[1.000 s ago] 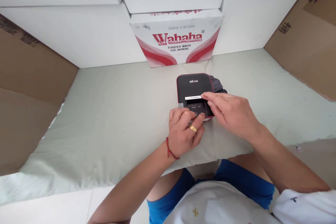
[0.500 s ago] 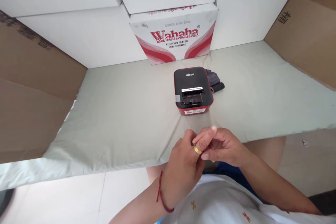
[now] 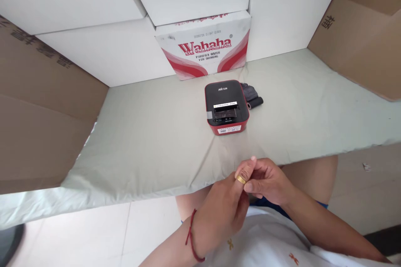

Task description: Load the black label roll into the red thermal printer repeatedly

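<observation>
Pale green cloth over the table, creased toward the near edge. White cartons stacked behind; brown cardboard leaning in on both sides. Centre back, a carton printed "Wahaha" in red, its foot on the cloth.

Just in front of that carton: small black-topped device with red sides, flat on the cloth, a white strip label across its top and another label on the near face. Dark grey bundle lying against the device's right side, touching or nearly so; cannot tell what it is.

Hands low, at the near edge of the table, well apart from the device. Left hand: red cord at the wrist, gold ring on a finger that points upward. Right hand: fingers curled in, fingertips pinched around the ringed finger just by the ring. Left hand loosely closed, holding nothing I can make out. Whether anything small sits between the fingertips, cannot tell.

White shirt with small printed motifs at the bottom of the view; pale tiled floor below the table edge.
</observation>
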Demonstrator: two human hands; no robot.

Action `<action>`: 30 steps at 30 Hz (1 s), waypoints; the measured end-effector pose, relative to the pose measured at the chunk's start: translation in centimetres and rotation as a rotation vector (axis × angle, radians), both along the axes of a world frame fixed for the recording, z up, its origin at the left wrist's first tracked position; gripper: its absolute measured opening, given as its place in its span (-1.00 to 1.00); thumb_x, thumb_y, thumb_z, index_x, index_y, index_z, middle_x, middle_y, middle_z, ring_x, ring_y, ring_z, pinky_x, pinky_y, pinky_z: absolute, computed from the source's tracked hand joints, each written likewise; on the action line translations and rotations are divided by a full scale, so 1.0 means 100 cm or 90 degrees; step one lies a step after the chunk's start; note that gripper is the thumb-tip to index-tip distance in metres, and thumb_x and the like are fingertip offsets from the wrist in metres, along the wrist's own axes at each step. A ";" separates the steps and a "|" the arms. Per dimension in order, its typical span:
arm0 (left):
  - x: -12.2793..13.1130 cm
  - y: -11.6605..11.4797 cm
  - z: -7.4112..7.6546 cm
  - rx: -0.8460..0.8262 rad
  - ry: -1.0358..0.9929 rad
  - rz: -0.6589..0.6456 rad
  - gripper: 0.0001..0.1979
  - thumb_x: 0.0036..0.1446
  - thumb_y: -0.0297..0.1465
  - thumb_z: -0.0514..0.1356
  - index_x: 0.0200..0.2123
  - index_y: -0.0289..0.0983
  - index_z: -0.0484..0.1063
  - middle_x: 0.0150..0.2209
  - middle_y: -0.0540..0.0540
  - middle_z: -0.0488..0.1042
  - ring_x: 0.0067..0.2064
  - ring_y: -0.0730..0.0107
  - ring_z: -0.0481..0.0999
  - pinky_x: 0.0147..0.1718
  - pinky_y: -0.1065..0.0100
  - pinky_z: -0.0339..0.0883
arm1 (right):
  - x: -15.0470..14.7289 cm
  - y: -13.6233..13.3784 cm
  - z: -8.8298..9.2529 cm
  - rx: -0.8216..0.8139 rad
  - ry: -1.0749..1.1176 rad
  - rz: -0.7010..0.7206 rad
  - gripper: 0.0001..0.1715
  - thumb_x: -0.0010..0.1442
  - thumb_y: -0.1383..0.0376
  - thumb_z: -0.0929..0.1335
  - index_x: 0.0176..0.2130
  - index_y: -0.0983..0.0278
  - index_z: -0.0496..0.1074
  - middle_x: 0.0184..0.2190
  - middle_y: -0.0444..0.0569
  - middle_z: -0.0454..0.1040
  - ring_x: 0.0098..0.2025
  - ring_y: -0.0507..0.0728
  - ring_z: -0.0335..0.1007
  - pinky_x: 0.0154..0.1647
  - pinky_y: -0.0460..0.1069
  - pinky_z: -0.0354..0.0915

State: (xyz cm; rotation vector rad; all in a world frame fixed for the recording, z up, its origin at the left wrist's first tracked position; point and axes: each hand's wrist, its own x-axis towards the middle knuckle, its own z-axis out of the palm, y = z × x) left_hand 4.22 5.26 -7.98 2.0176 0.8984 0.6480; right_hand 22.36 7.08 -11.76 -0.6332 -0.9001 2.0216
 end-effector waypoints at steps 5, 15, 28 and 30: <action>-0.019 -0.013 0.000 -0.183 -0.021 -0.103 0.10 0.30 -0.52 0.26 0.64 -0.03 -0.40 -0.10 -0.05 0.73 -0.45 0.42 0.59 -0.46 0.41 0.49 | 0.007 -0.001 0.007 -0.060 0.012 -0.046 -0.67 0.10 0.11 0.69 -0.25 0.24 0.69 -0.50 -0.21 0.45 -0.64 -0.12 0.05 -0.67 -0.15 0.09; -0.020 -0.016 -0.025 0.324 0.056 0.073 -0.31 0.57 -0.11 0.03 0.64 0.04 -0.12 0.58 -0.31 0.19 0.47 -0.11 0.30 0.34 -0.19 0.25 | 0.011 0.008 0.012 -0.130 -0.056 -0.068 -0.60 -0.04 0.12 0.74 -0.26 0.25 0.72 -0.50 -0.21 0.48 -0.65 -0.14 0.10 -0.75 -0.21 0.01; -0.016 -0.024 -0.039 0.356 0.111 0.027 -0.03 0.21 -0.11 0.50 0.57 0.03 0.13 0.65 -0.24 0.02 0.66 -0.42 -0.12 0.53 -0.55 -0.38 | -0.006 0.003 -0.002 -0.142 -0.013 0.067 -0.60 -0.08 0.17 0.75 -0.34 0.22 0.64 -0.51 -0.23 0.51 -0.54 -0.05 0.36 -0.52 -0.15 0.33; -0.015 -0.025 -0.041 0.346 0.112 0.013 0.01 0.19 -0.08 0.51 0.58 0.05 0.11 0.68 -0.25 -0.15 0.66 -0.41 -0.11 0.52 -0.53 -0.16 | -0.009 0.003 -0.005 -0.126 0.002 0.087 -0.63 -0.04 0.15 0.73 -0.29 0.19 0.67 -0.38 -0.17 0.61 -0.34 0.02 0.54 -0.24 -0.07 0.48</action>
